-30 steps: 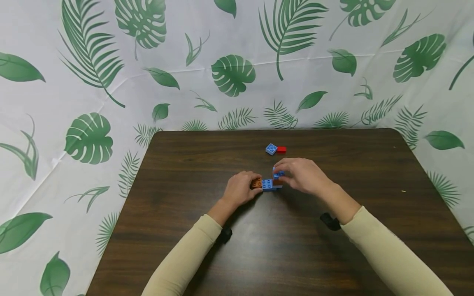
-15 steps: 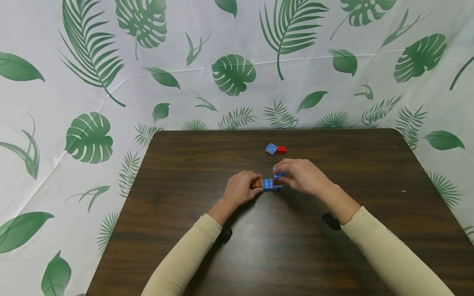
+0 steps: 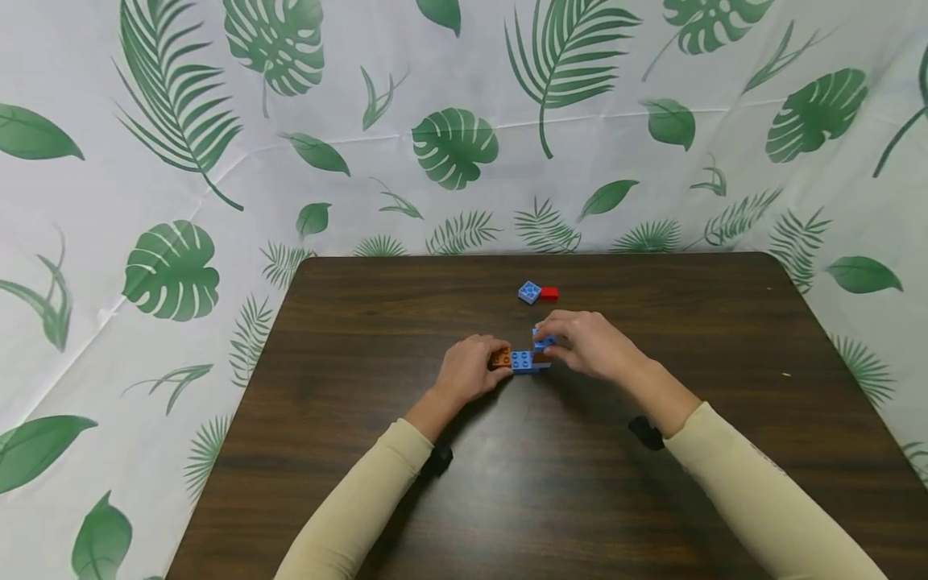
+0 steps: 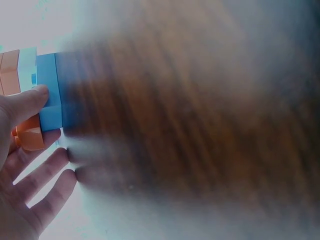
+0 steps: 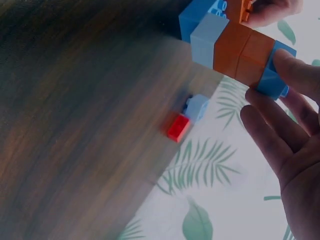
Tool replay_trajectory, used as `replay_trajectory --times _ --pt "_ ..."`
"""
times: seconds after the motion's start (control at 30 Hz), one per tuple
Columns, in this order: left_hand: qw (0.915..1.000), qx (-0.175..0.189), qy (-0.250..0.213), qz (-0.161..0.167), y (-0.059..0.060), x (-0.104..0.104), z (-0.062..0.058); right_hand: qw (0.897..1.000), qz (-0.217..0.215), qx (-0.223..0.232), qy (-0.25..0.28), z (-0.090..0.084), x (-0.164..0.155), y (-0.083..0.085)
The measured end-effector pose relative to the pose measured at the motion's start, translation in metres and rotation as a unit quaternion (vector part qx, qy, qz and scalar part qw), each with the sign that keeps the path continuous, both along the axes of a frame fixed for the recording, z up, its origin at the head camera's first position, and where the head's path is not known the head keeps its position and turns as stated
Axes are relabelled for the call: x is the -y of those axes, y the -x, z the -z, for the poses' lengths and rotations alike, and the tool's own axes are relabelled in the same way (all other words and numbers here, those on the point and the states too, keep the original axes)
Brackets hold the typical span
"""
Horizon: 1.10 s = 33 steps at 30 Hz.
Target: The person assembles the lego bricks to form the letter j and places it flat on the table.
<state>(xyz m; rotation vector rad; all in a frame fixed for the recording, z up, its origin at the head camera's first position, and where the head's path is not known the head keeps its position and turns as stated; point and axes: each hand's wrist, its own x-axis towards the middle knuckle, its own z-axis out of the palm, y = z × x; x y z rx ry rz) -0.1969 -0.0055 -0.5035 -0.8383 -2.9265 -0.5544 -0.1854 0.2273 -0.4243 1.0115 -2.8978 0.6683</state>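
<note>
At mid-table, my left hand [image 3: 466, 370] grips the left end of a joined group of toy building bricks, at an orange brick [image 3: 502, 357]. Its thumb presses a blue brick [image 4: 49, 95] in the left wrist view, other fingers spread below. On the right end stands a stack. Seen from the right wrist, it runs from a light blue brick [image 5: 209, 40] through two orange bricks [image 5: 240, 52] to a blue brick [image 5: 272, 75] on top. My right hand [image 3: 594, 346] pinches that top brick between thumb and fingers. Those fingers partly cover the stack in the head view.
Behind the hands, a loose light blue brick [image 3: 530, 292] lies beside a small red brick [image 3: 549, 294]. The dark wooden table [image 3: 348, 322] ends at a white leaf-print cloth [image 3: 377, 177]. A tiny pale speck [image 3: 786, 374] shows on the right.
</note>
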Motion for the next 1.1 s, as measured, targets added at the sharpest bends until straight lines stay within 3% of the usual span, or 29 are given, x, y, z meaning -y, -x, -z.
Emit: replay_trajectory --times 0.4,0.67,0.97,1.1 --pt "1.0000 -0.001 0.007 -0.001 0.001 0.000 0.001 1.000 0.006 -0.022 -0.014 0.004 0.000 -0.002" --pt "1.0000 -0.001 0.007 0.000 0.000 0.001 0.000 1.000 0.012 0.002 -0.012 0.005 0.000 -0.001" --pt "1.0000 0.000 0.002 0.003 -0.001 0.001 0.001 0.995 0.037 0.069 0.057 0.003 -0.003 0.006" --pt "1.0000 -0.003 -0.001 0.004 0.000 0.001 0.002 0.992 0.049 0.056 0.098 0.009 -0.006 0.020"
